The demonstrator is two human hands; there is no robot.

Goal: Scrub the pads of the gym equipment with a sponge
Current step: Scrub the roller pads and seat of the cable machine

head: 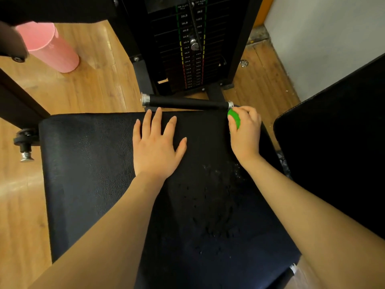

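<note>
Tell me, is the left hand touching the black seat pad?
Touching. The head view shows the left hand lying flat on the seat pad, fingers spread and palm down, with no gap visible under it.

two hands (158, 147) (245, 130), one green sponge (234, 119), two black pads (87, 163) (337, 147), one pink bucket (52, 49), one weight stack (191, 46)

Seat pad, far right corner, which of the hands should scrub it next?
The right hand. It already grips the green sponge at that corner of the seat pad, while the left hand lies flat on the pad's middle, holding nothing.
</note>
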